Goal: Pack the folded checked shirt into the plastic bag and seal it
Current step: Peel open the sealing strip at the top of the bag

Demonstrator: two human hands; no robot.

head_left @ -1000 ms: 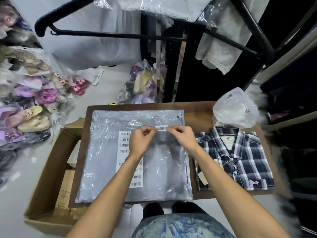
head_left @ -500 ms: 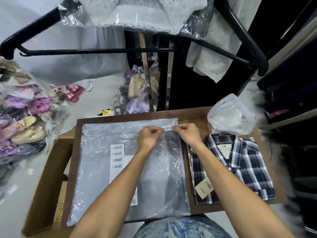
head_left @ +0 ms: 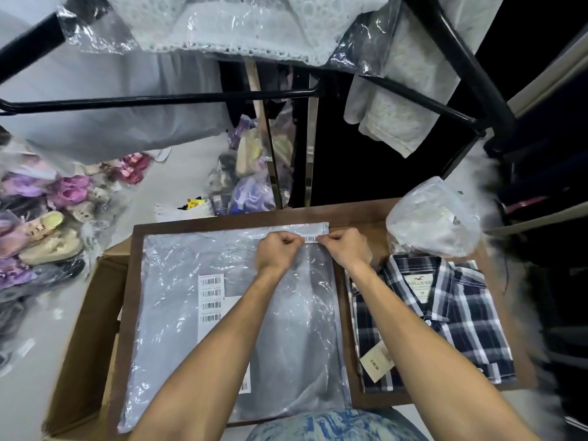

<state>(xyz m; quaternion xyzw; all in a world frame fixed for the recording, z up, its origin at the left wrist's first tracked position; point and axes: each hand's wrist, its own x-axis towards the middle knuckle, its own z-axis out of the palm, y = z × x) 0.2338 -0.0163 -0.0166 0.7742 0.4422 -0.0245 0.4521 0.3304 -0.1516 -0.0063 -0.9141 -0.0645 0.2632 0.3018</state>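
Note:
A flat grey plastic bag [head_left: 178, 313] lies on the brown table [head_left: 359, 214], covering its left and middle. A sheet of barcode labels shows through the bag. At the bag's far edge, my left hand [head_left: 277, 249] and my right hand [head_left: 345, 248] both pinch a small white barcode sticker [head_left: 311, 239] between them. The folded checked shirt [head_left: 445, 319], dark blue and white with a paper tag, lies on the table to the right of the bag, outside it.
A crumpled clear plastic bag [head_left: 432, 218] sits behind the shirt. An open cardboard box [head_left: 86, 338] stands left of the table. Bagged shoes [head_left: 47, 224] pile on the floor at left. A black clothes rack [head_left: 165, 100] with wrapped garments hangs overhead.
Both hands have moved with the sticker from the middle of the bag up to its far edge. The camera has tilted, so the table sits lower in view.

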